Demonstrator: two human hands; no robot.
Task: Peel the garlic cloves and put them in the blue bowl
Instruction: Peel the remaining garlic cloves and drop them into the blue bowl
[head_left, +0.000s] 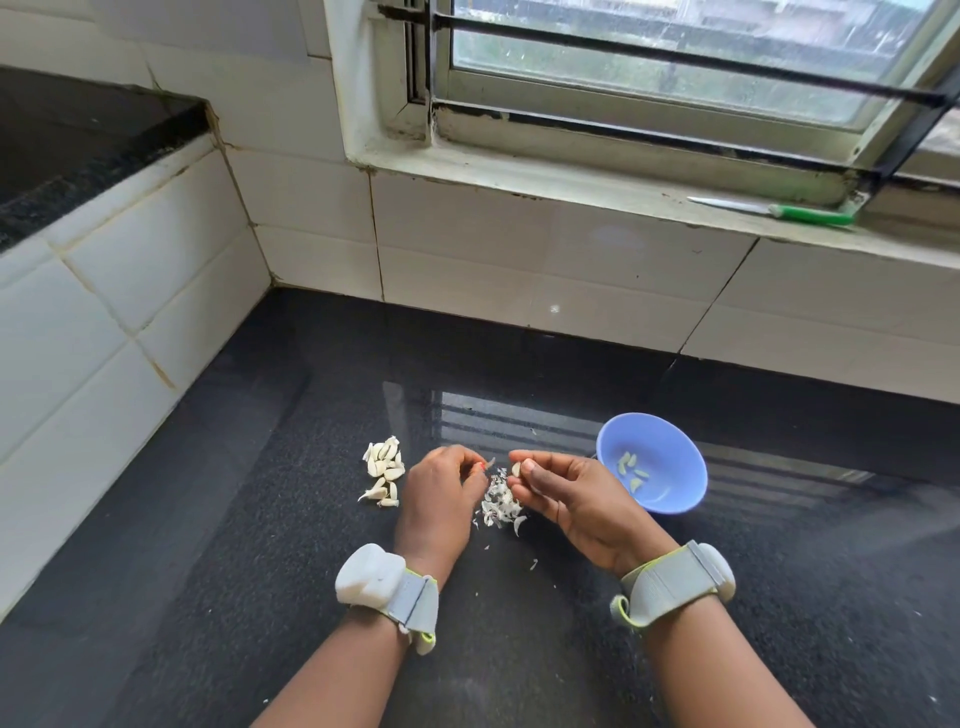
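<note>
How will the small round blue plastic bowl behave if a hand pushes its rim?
The small round blue plastic bowl probably slides easily, since the black stone counter looks polished. It seems light, holding only a few peeled cloves. Its base looks narrower than its rim, so it may tip.

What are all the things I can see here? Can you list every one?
blue bowl: one, light blue, on the black counter by the right hand
peeled cloves: a few, pale green-white, inside the bowl
unpeeled cloves: a small heap, white, on the counter beside the left hand
garlic skins: a pile of scraps, white, on the counter between the hands
clove being peeled: one, pale, pinched by the right hand
knife: one, green handle, on the window sill
counter: one, black, speckled
wrist bands: two, grey and white, one on each wrist
left hand: fingers curled, pinching a bit of skin
right hand: holds the clove
</note>
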